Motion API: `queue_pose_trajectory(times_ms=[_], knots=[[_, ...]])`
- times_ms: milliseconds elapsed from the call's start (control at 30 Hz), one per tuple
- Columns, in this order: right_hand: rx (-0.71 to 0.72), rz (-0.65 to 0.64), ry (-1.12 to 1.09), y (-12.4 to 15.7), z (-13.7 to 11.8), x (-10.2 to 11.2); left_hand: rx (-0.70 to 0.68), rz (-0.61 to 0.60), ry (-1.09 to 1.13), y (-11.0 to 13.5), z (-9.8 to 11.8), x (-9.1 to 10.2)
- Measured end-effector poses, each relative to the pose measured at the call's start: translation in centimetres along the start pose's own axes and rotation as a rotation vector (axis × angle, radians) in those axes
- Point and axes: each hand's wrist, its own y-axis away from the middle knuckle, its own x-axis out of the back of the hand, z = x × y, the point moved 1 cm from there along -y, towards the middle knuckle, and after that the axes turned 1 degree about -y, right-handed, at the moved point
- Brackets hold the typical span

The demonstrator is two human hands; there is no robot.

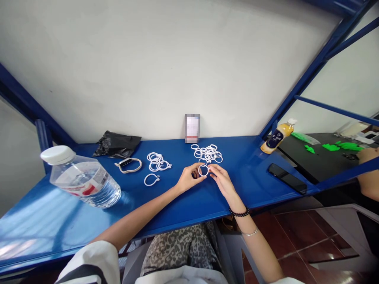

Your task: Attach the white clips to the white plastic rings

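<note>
Both my hands meet over the blue table (251, 177) and pinch one white plastic ring (203, 170) between them. My left hand (189, 178) grips the ring's left side, fingers curled. On the ring's right side, my right hand (220, 179) pinches it with thumb and fingertips. Just behind the hands lies a heap of several white rings (209, 153). A smaller pile of white rings (158, 161) sits to the left, with a single ring (151, 180) lying apart in front of it.
A large water bottle (81, 177) lies at the left. A white watch (128, 164) and a black bag (117, 144) sit at the back left. A yellow drink bottle (276, 137) and a black phone (286, 178) are at the right. Another person's arm (368, 173) shows at far right.
</note>
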Motion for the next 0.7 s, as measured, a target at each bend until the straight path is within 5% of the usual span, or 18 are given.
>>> queue_pose_trajectory(times_ms=[700], knots=[[-0.023, 0.023, 0.075, -0.28, 0.31, 0.27, -0.035, 0.120, 0.008, 0.03, -0.50, -0.02]])
